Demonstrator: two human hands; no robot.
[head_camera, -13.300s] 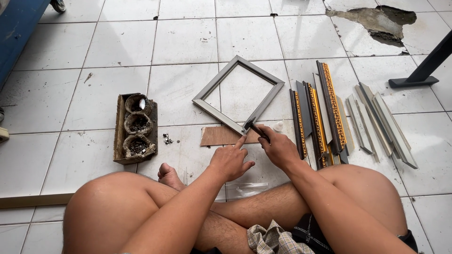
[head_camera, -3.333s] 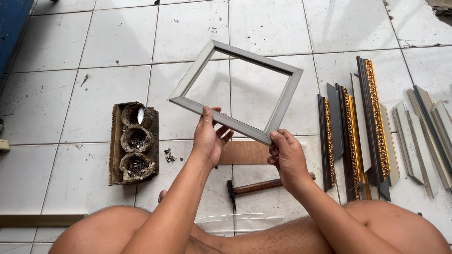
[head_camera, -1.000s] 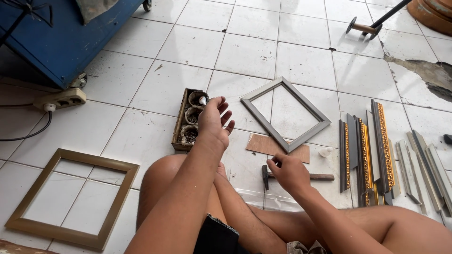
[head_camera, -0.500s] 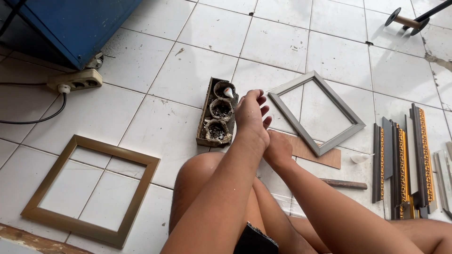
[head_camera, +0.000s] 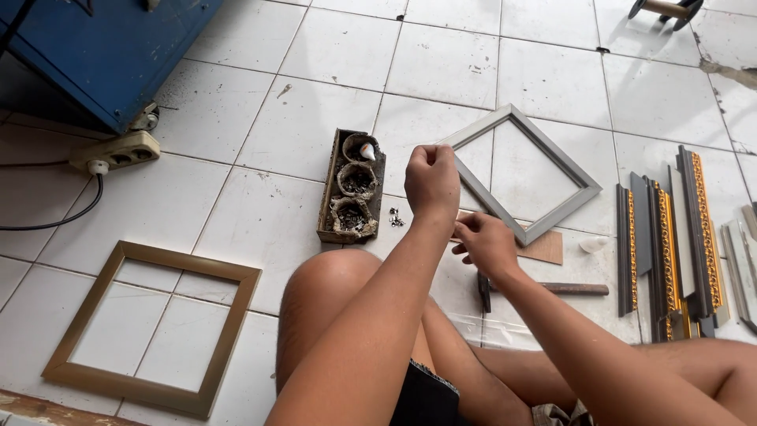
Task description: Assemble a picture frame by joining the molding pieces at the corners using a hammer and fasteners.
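While the closed left hand (head_camera: 431, 180) is raised at centre frame, its contents unseen, the assembled grey rectangular frame (head_camera: 522, 171) lies just behind; right hand (head_camera: 482, 243) pinches something unclear; hammer (head_camera: 544, 289) rests unused.

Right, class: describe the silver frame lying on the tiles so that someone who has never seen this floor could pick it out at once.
Start at the blue cabinet top left and move right across the white tiles, past the wooden holder with three round cups. Just beyond the left hand lies the silver frame, turned like a diamond. Unlike the gold frame bottom left, it is grey-silver, and unlike the loose moulding strips on the right, it is joined.
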